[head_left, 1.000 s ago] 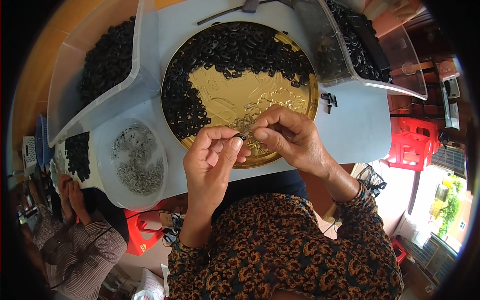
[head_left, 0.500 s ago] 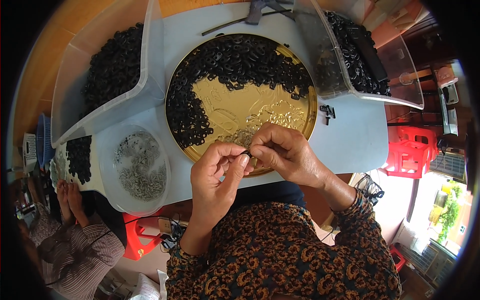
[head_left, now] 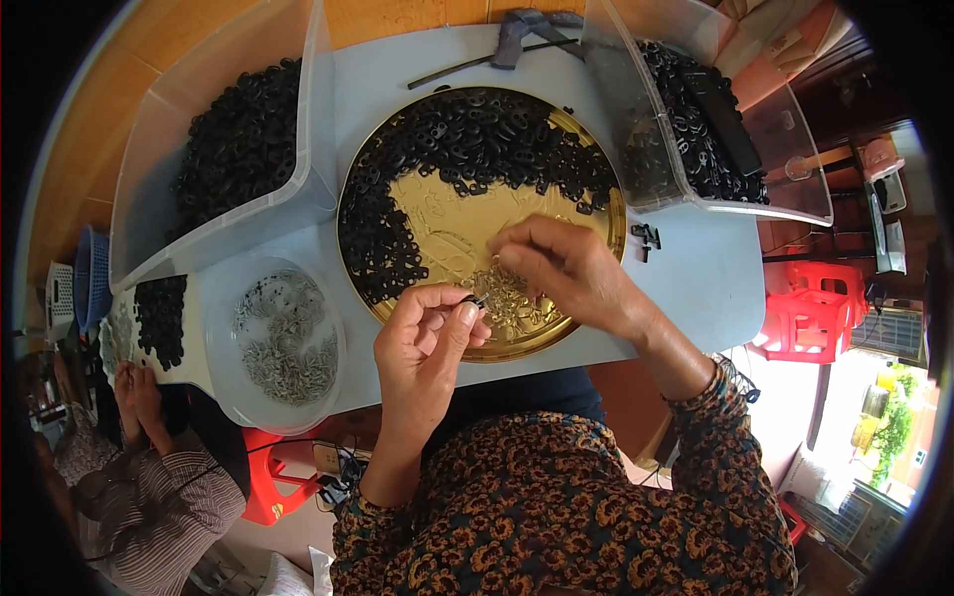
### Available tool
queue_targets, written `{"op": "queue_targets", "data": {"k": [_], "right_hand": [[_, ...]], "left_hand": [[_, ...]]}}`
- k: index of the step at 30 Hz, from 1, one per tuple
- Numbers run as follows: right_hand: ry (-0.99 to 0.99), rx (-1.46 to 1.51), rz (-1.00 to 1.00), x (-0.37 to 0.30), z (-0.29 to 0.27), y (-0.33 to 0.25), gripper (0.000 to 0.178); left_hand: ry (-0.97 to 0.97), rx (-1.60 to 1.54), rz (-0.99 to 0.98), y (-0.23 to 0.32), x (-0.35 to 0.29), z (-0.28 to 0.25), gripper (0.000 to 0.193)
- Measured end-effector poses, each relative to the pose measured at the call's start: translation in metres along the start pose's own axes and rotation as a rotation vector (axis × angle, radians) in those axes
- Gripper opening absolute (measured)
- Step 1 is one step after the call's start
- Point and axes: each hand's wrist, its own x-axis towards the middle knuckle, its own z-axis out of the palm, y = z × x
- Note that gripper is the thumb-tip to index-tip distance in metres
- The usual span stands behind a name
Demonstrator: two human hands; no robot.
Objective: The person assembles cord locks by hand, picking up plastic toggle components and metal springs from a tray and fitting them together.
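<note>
My left hand [head_left: 422, 343] pinches a small black plastic piece [head_left: 472, 299] between thumb and forefinger, with a bit of shiny metal showing at it. My right hand [head_left: 581, 278] hovers over the round gold tray [head_left: 429, 207], thumb and forefinger drawn together; whether anything tiny sits between them is hidden. Below its fingers lie small shiny metal pieces [head_left: 517, 313] at the near side of the tray. Black plastic pieces with holes [head_left: 477, 134] are heaped along the tray's far and left sides.
Clear plastic bins of black parts stand at left [head_left: 238, 139] and right [head_left: 696, 119]. A round clear tub [head_left: 288, 338] holds small metal pieces. A dark hammer-like tool [head_left: 512, 38] lies behind the tray. A co-worker's hands [head_left: 139, 397] are at far left; red stools [head_left: 815, 313] stand right.
My right hand has left the black piece and moved up and away over the tray. My left hand keeps hold of the piece. The view has shifted slightly.
</note>
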Motion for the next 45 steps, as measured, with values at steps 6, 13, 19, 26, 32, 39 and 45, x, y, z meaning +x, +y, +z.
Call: {"op": "queue_targets", "data": {"k": [6, 13, 19, 26, 32, 39, 45], "right_hand": [[0.189, -0.56, -0.242, 0.032, -0.009, 0.011, 0.02], [0.352, -0.899, -0.218, 0.038, -0.014, 0.018, 0.017], [0.358, -0.895, -0.197, 0.032, -0.015, 0.023, 0.015], [0.381, -0.876, -0.253, 0.034, -0.015, 0.02, 0.015], [0.296, -0.942, -0.245, 0.037, -0.014, 0.023, 0.015], [0.187, -0.987, -0.12, 0.022, -0.013, 0.017, 0.015], [0.192, -0.899, -0.156, 0.014, -0.019, 0.014, 0.021]], "left_hand": [[0.026, 0.019, 0.002, 0.001, -0.006, -0.007, 0.013], [0.029, 0.0, 0.019, 0.001, -0.011, -0.014, 0.013], [0.015, -0.015, 0.009, -0.001, -0.009, -0.014, 0.013], [0.021, -0.019, 0.004, 0.0, -0.01, -0.016, 0.013], [0.018, -0.015, -0.001, -0.002, -0.009, -0.014, 0.014], [0.046, -0.009, 0.006, 0.0, -0.006, -0.011, 0.012], [0.031, -0.045, -0.01, 0.0, -0.006, -0.008, 0.013]]}}
